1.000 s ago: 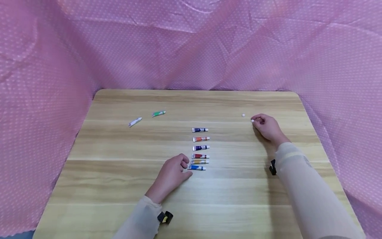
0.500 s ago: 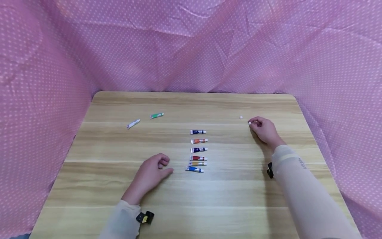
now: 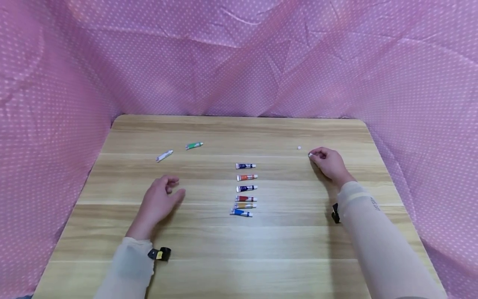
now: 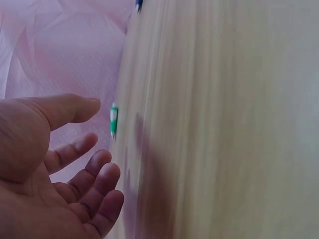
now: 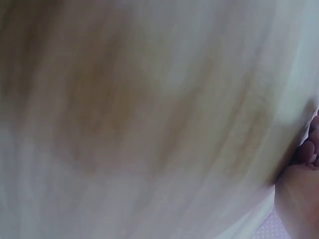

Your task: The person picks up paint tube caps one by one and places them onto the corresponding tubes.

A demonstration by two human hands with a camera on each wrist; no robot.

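Note:
Six small paint tubes lie in a column mid-table, from a dark blue tube (image 3: 245,166) at the far end to a blue tube (image 3: 240,213) nearest me. My left hand (image 3: 172,187) hovers left of the column, fingers relaxed and holding nothing. The left wrist view shows its open palm (image 4: 75,164) with a green tube (image 4: 113,119) beyond the fingers. At the right, my right hand (image 3: 315,154) rests on the table and pinches a small white cap (image 3: 310,155) at its fingertips. The right wrist view is blurred; only fingertips (image 5: 308,149) show at its edge.
A green tube (image 3: 194,145) and a white tube (image 3: 164,155) lie apart at the far left of the wooden table (image 3: 239,249). A second white cap (image 3: 299,147) sits just beyond my right hand. Pink dotted cloth (image 3: 239,62) walls in three sides.
My left hand has drawn away from the blue tube at the near end of the column and moved left and farther out. The right hand has stayed in place.

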